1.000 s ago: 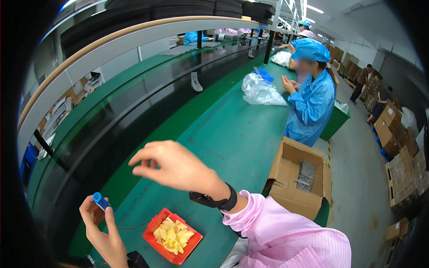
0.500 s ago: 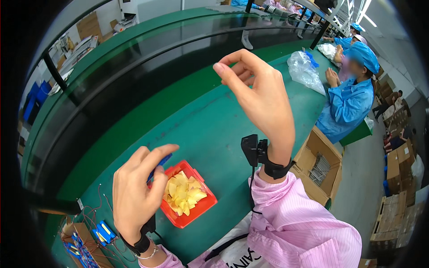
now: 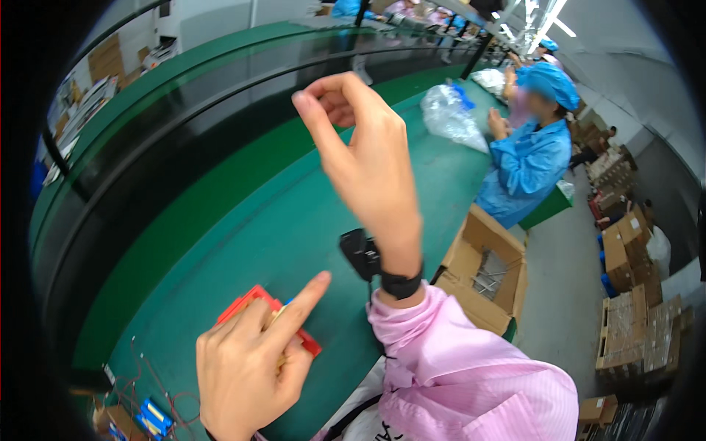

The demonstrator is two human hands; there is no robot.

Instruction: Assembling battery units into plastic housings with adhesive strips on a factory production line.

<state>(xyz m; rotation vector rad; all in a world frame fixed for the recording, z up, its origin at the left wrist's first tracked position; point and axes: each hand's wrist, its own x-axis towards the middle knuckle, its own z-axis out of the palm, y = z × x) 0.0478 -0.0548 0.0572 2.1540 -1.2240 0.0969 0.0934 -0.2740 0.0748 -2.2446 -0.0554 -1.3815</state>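
Just right of your raised right hand (image 3: 368,162), beside its wrist, an open brown cardboard box (image 3: 485,268) stands on the floor against the desk (image 3: 243,220) edge, flaps spread, pale contents inside. Under your left hand (image 3: 254,367) a shallow red tray (image 3: 250,305) lies on the desk, mostly covered by your fingers. Beyond your right hand, further along the desk, a crumpled clear plastic bag (image 3: 452,117) with a blue patch lies in front of a co-worker. Well right of both hands, stacks of closed brown cartons (image 3: 632,316) crowd the floor. Left of your left hand, small blue packs (image 3: 151,417) sit near the desk corner.
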